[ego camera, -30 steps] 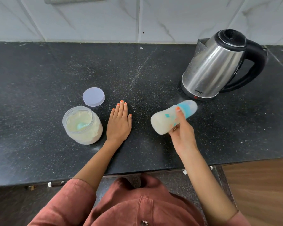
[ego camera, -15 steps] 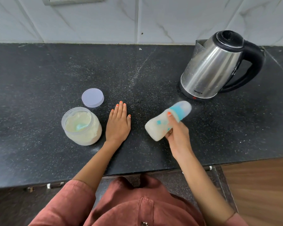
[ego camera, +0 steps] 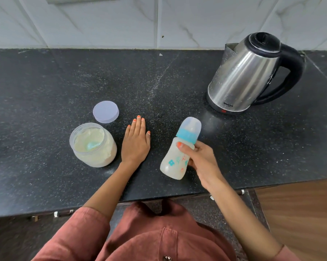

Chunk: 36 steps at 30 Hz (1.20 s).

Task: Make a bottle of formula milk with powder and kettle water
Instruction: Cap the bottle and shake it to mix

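right hand (ego camera: 200,159) grips capped milky bottle (ego camera: 175,161), tilted, near counter (ego camera: 46,81) edge | left hand (ego camera: 135,142) flat, fingers straight, beside open powder jar (ego camera: 93,146) | lid (ego camera: 105,111) just beyond | kettle (ego camera: 241,76) far right

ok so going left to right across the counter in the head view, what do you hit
powder jar → left hand → bottle → kettle. Left out: the lid, which overlaps the jar's span, and the right hand, which overlaps the bottle it holds.
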Available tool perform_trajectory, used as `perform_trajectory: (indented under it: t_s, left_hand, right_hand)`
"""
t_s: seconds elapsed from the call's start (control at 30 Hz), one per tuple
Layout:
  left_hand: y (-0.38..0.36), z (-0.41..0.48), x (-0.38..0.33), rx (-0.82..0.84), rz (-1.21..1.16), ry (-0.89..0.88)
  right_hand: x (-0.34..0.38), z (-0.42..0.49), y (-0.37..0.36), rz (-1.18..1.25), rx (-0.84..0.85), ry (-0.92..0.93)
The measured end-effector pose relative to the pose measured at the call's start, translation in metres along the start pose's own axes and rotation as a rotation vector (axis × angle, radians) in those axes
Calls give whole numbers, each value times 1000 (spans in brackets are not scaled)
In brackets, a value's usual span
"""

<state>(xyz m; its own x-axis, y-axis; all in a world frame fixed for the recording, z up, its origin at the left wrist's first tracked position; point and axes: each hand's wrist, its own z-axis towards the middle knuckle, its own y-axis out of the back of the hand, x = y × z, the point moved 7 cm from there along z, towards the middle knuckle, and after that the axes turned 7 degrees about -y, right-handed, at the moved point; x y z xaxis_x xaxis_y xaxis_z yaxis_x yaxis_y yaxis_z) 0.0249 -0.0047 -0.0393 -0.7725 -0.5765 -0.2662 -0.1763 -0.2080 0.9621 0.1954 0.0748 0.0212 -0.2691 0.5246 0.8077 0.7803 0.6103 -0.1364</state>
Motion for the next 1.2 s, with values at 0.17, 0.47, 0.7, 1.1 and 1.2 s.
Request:
perform_trajectory:
  t_s: [0.17,0.47,0.7,1.1,1.2]
  left_hand:
    - [0,0,0,-1,4,-3]
    - [1,0,-1,-3,-2,-5]
    - [1,1,0,2,0,-2]
    - [1,0,-1,4,1,1]
    - [1,0,-1,4,0,0]
  right_hand:
    - [20,9,21,485,-178,87]
    - [19,4,7,229,-87,88]
    - [1,-3,-7,52,24,-11]
    - [5,-5,-11,-78,54,13]
    - [13,1,1,181,-5,7]
